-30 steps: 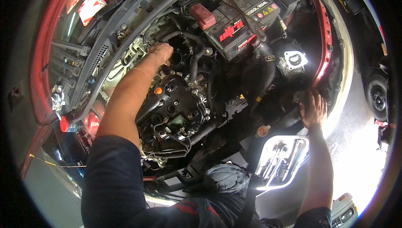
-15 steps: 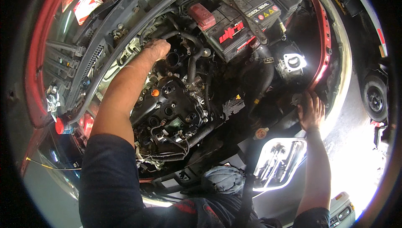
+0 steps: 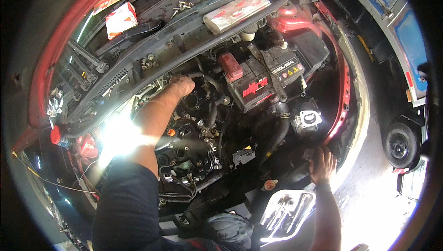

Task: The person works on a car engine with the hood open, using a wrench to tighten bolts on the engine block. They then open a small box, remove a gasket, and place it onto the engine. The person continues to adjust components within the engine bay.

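My left hand (image 3: 183, 85) reaches deep into the engine bay, over the back of the engine beside a black hose (image 3: 212, 112). Its fingers are curled down and closed; what they grip, if anything, is hidden. Below the forearm lies the black engine cover (image 3: 180, 145), with open round holes and an orange cap (image 3: 171, 132). My right hand (image 3: 323, 165) rests on the front edge of the engine bay, fingers spread and holding nothing. Just beyond it sits a metal throttle body (image 3: 308, 119) with a bright face.
A black battery (image 3: 256, 85) with a red terminal cover sits beyond the engine. A metal tray (image 3: 288, 214) of tools lies near my right forearm. Bolts (image 3: 182, 7), a red-and-white box (image 3: 121, 20) and a wrapped packet (image 3: 237, 13) lie along the cowl. Strong glare covers part of the left side.
My view has shifted, showing more of the cowl and the bolts on it. A bright glare has appeared beside my left forearm. Both hands stay at about the same places on the car.
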A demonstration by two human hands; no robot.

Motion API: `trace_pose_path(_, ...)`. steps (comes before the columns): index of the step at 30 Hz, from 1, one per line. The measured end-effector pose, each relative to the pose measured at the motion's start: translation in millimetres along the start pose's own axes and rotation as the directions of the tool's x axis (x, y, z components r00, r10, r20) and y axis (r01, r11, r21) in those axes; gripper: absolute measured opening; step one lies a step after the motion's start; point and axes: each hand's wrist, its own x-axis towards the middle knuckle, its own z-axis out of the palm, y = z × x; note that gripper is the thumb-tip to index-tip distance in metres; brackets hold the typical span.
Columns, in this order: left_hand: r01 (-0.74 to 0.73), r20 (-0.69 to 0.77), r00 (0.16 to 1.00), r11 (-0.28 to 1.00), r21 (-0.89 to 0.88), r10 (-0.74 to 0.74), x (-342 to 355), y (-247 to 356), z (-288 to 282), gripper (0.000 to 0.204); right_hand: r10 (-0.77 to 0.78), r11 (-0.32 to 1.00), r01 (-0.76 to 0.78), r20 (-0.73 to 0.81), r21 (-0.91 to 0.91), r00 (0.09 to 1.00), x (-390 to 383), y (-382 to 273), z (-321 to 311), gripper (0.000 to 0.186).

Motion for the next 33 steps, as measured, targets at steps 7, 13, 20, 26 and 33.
trace_pose_path(7, 0.019, -0.016, 1.000, 0.995, -0.094, -0.020, 36, -11, 30, 0.019, -0.006, 1.000, 0.006, 0.006, 0.021, 1.000, -1, 4, 3, 0.063)
trace_pose_path(13, 0.014, -0.117, 0.993, 0.997, -0.073, -0.022, 28, -5, 27, 0.027, 0.016, 1.000, -0.016, 0.022, -0.015, 1.000, 0, 0, 1, 0.062)
trace_pose_path(20, 0.034, -0.107, 0.993, 0.980, -0.194, -0.056, 23, -2, 26, 0.043, 0.050, 0.998, -0.044, 0.133, -0.045, 0.990, 1, -2, -6, 0.063)
trace_pose_path(26, 0.136, -0.048, 0.987, 0.961, -0.240, -0.152, 18, 4, 20, 0.063, 0.047, 0.998, -0.044, 0.098, -0.038, 0.994, 0, 0, -1, 0.064)
trace_pose_path(33, 0.136, -0.077, 0.984, 0.954, -0.269, -0.162, 43, -2, 49, 0.081, 0.019, 1.000, -0.018, 0.065, -0.026, 0.998, 2, -1, -4, 0.064)
